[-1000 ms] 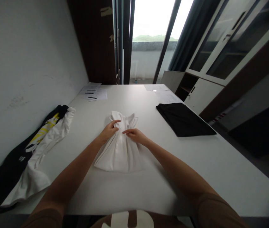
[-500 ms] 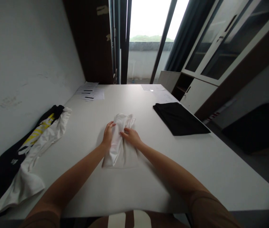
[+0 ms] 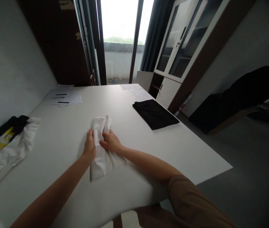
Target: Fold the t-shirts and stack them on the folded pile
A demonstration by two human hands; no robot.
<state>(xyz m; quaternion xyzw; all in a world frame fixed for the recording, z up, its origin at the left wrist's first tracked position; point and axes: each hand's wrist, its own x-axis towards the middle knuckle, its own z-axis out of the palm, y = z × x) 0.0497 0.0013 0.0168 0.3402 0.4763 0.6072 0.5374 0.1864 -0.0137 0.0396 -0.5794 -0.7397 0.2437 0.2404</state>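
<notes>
A white garment (image 3: 103, 169), folded into a narrow bundle with loose creases, rests on the white table (image 3: 172, 155) in front of me. My left hand (image 3: 89, 144) grips its left edge, with the fingers partly hidden under the cloth. From the right, my right hand (image 3: 111, 141) has its thumb and fingers closed on the upper middle folds. The bundle's upper end stands slightly raised, while its lower end lies flat. What kind of garment it is, I cannot tell.
A folded black cloth (image 3: 155, 114) lies on the table's right side. Black, yellow and white clothes (image 3: 8, 142) are heaped against the left wall. Papers (image 3: 64, 96) lie at the far left, with more sheets (image 3: 134, 90) at the far edge. A glass-door cabinet (image 3: 172, 47) stands beyond.
My view has turned to the right, so everything sits further left. Both hands keep hold of the white garment, whose upper folds look slightly more gathered.
</notes>
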